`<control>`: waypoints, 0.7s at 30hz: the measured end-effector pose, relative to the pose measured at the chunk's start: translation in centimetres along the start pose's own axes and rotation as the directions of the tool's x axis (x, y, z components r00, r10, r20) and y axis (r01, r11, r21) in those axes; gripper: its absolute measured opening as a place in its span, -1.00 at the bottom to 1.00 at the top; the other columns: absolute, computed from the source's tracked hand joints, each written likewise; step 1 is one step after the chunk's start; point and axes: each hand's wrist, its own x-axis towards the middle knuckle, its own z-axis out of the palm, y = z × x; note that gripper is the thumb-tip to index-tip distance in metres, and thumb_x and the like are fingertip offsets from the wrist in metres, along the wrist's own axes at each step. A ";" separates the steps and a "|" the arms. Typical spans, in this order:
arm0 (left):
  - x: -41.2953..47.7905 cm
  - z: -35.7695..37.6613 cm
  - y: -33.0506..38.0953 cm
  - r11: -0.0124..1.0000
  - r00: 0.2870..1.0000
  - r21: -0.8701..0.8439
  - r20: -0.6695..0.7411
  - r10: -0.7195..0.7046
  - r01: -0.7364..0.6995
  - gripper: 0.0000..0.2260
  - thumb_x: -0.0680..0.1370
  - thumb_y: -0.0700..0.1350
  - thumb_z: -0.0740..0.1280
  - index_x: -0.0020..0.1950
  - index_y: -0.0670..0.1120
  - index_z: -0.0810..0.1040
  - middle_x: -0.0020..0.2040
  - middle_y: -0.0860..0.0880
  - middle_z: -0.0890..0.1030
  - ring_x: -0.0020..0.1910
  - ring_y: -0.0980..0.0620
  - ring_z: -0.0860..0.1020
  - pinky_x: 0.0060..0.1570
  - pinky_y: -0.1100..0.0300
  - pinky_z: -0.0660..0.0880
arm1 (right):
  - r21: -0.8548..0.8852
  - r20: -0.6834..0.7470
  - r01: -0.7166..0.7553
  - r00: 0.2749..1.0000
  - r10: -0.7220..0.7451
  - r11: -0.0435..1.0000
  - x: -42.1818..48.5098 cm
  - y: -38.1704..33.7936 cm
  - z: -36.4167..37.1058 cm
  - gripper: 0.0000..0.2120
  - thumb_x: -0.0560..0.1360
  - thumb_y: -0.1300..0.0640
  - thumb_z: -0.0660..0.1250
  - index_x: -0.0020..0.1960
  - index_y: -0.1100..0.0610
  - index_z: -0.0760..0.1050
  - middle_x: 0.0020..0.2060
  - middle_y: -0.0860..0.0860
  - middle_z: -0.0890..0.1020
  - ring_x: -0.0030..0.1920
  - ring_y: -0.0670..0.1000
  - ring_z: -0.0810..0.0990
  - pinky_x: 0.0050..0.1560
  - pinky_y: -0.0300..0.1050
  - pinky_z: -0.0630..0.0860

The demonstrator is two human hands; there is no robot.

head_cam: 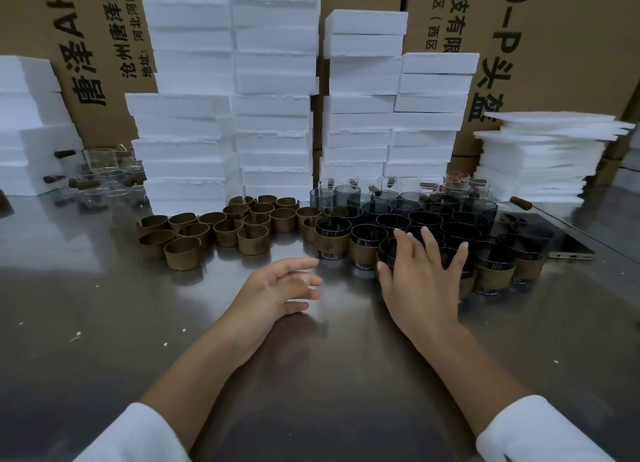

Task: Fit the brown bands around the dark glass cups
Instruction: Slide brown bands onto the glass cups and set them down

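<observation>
Several loose brown bands (221, 231) stand in a cluster on the steel table, left of centre. Right of them stand several dark glass cups (426, 219); the front row wears brown bands, such as one banded cup (329, 242). My right hand (420, 278) lies with straight, spread fingers over a banded cup in the front row, touching it and partly hiding it. My left hand (280, 288) hovers just above the table with relaxed fingers and holds nothing.
Tall stacks of white foam boxes (273, 91) and cardboard cartons (561, 46) wall the back. Clear glass cups with wooden handles (104, 174) sit at the back left. A dark phone (554, 240) lies at the right. The steel table (311, 375) stretches in front.
</observation>
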 end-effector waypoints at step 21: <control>1.6 -0.3 -0.7 0.996 0.999 -0.082 -0.030 0.012 -0.015 -0.79 0.56 -0.25 0.28 0.06 -0.02 0.65 -0.14 -0.05 0.69 -0.17 0.04 0.65 -0.20 0.25 0.57 | 0.127 0.457 -0.049 0.889 -0.015 0.991 12.6 1.6 -1.7 -0.79 0.56 0.16 0.24 0.11 0.18 0.57 0.16 0.11 0.57 0.16 0.19 0.47 0.30 0.20 0.33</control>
